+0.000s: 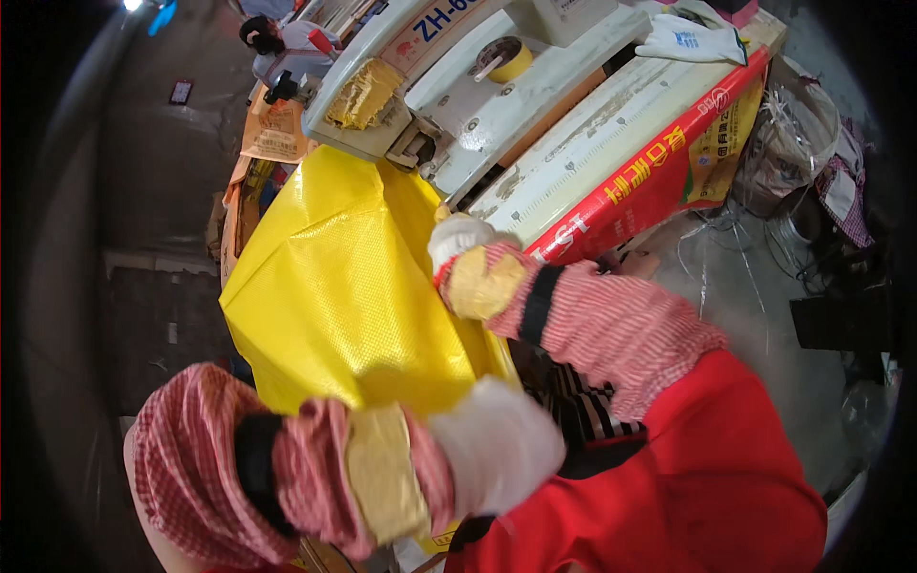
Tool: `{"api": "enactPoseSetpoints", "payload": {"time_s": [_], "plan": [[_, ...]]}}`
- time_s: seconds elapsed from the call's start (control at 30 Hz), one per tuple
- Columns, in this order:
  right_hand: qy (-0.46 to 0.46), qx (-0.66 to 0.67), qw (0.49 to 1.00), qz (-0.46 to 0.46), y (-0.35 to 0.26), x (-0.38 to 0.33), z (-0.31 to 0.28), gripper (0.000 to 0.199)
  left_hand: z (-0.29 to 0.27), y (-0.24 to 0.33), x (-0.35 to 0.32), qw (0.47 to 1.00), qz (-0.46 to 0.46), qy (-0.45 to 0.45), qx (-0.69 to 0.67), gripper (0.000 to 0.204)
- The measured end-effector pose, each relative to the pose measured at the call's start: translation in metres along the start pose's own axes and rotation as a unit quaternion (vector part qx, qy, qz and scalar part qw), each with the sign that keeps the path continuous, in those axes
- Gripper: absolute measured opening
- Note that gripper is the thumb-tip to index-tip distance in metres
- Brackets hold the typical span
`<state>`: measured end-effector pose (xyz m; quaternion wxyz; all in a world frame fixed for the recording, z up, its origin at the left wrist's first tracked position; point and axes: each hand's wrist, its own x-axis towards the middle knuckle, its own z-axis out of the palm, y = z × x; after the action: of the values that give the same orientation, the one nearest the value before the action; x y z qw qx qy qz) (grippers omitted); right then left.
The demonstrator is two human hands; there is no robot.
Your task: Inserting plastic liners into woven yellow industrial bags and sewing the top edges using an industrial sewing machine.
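A yellow woven plastic sack [334, 277] spreads below the head of an industrial sewing machine [458, 105], its upper edge by the needle area. My right hand [460, 239], in a white glove, is closed at the sack's right edge, just in front of the machine bed; its fingers are mostly hidden. Nearer to me, my left hand [506, 444] is a white-gloved blur beside the sack's lower right corner, over my lap. Motion smears its fingers. Both forearms wear red-and-white checked sleeves with black bands and yellow patches at the wrists.
On the machine sits a roll of yellow tape [506, 60]. A white glove [693, 40] lies at the table's far right end. Printed red sheeting [630, 181] covers the table's front edge. At right stands a bag of clear plastic scraps [788, 124]. Another person [287, 48] is beyond the machine.
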<state>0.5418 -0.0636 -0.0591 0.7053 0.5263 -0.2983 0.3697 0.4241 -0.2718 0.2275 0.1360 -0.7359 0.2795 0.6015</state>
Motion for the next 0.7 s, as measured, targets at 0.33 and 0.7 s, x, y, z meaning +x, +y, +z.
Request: {"api": "enactPoseSetpoints", "payload": {"time_s": [0.33, 0.7], "plan": [[0.134, 0.132, 0.982, 0.021, -0.008, 0.029, -0.012, 0.012, 0.009, -0.099, -0.074, 0.937, -0.259, 0.01, 0.235, 0.01], [-0.032, 0.112, 0.993, 0.021, 0.004, 0.036, -0.04, 0.02, -0.018, -0.059, -0.003, 0.998, -0.031, 0.049, -0.006, 0.011]]}}
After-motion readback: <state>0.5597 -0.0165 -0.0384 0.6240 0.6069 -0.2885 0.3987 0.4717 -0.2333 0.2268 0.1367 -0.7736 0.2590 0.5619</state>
